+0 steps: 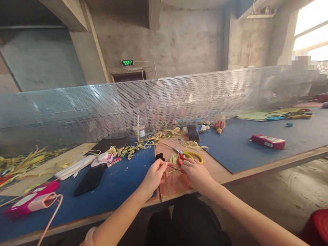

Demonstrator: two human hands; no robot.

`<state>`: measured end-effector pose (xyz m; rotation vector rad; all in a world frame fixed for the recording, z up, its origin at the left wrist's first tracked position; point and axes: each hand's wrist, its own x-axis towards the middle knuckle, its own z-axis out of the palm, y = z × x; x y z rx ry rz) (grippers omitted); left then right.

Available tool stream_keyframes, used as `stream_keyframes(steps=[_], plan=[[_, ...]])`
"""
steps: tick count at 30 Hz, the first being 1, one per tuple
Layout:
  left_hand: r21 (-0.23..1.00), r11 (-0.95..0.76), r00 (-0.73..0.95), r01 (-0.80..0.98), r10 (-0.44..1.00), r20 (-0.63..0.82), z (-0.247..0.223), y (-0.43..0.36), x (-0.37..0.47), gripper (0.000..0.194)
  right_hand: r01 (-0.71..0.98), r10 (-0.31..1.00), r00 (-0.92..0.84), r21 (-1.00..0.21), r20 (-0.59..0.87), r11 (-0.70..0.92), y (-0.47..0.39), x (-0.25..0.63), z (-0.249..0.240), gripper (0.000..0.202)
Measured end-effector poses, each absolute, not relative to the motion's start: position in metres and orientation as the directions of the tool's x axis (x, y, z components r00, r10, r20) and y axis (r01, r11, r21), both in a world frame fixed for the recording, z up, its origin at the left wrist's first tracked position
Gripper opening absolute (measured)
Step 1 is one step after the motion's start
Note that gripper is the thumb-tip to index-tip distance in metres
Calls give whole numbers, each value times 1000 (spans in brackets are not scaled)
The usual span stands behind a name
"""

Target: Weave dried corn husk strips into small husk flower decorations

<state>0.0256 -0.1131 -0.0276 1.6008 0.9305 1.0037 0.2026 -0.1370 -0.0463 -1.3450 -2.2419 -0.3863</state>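
Above the front edge of the table, my left hand [158,173] is closed in a pinch on one end of a thin dark strand [175,168]. Its other end runs to my right hand [194,172], whose fingers are closed at it. Just beyond the right hand lie scissors [193,156] with red and yellow handles, partly hidden by that hand. Pale thin strips [174,159] lie behind the strand. A small black fluffy piece [160,156] sits just past my left fingertips.
To the left are a black phone [90,180], a white elongated case [74,167], a magenta pack [32,200] with a cable, and dried greenish bits [130,149]. A perforated metal screen [123,102] borders the back. Another magenta pack [268,141] lies right; a blurred person [292,82] is beyond.
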Motion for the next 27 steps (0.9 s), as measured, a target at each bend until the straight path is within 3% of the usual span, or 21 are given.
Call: stream_keyframes(steps=[5, 8, 10, 12, 14, 15, 17, 19, 23, 27], plan=[[994, -97, 465, -57, 878, 112, -20, -114, 21, 19, 853, 728, -404, -58, 554, 518, -138, 200, -43, 22], [994, -10, 475, -110, 878, 62, -19, -111, 17, 17, 745, 671, -447, -169, 591, 645, -143, 202, -35, 22], [982, 67, 497, -178, 867, 31, -20, -109, 16, 14, 564, 640, -476, -349, 603, 749, -146, 204, -29, 19], [949, 170, 525, -265, 851, -6, -19, -107, 17, 12, 308, 677, -467, -612, 569, 728, -145, 205, -24, 14], [890, 281, 552, -358, 833, -41, -16, -106, 19, 10, 4, 764, -422, -842, 487, 539, -141, 204, -23, 11], [854, 331, 564, -400, 824, -55, -13, -105, 21, 10, -148, 806, -398, -898, 438, 415, -138, 203, -23, 12], [790, 396, 586, -468, 808, -58, -6, -104, 25, 10, -408, 857, -357, -887, 371, 215, -132, 198, -22, 13], [755, 416, 599, -507, 800, -38, 3, -103, 29, 10, -565, 871, -348, -819, 348, 102, -126, 192, -19, 10], [743, 361, 565, -563, 824, 27, 22, -106, 34, 16, -690, 891, -327, -724, 314, 2, -123, 185, -4, 5], [788, 237, 515, -568, 849, 115, 34, -108, 38, 12, -737, 893, -291, -675, 343, 19, -127, 184, 10, 3]])
